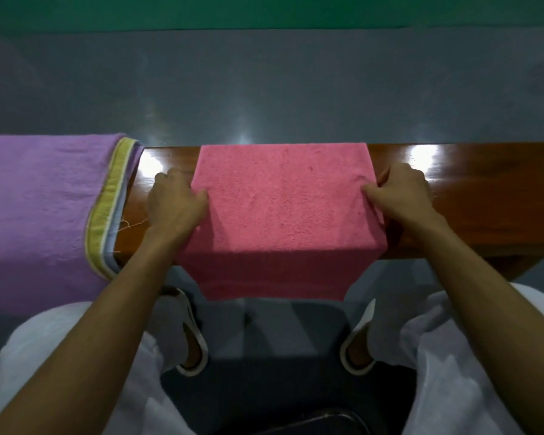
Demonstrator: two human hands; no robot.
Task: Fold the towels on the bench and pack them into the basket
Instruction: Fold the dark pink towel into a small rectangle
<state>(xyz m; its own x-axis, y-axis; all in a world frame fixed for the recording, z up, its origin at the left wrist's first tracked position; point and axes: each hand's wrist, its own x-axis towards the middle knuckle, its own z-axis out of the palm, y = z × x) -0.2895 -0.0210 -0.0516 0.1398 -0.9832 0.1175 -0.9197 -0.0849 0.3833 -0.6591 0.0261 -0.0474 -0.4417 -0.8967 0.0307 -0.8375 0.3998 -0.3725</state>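
pinching pink towel (283, 208) edges on the desk (484, 196).
left grip (176, 204) and right grip (402, 193) each curled onto a side edge; purple towel (38, 199) lies left, apart.

Arms fwd, L hand (175, 204) & R hand (402, 193) pinching pink towel (283, 199) sides.

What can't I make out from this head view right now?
Head view only:
- basket: not identifiable; only a dark rim shows, cut by the bottom edge.
- purple towel: cut off by the left edge.
- pink towel: layers underneath hidden by its top face.
- left hand and right hand: fingertips curled out of sight at the pink towel's side edges.
- bench: right end beyond the frame.
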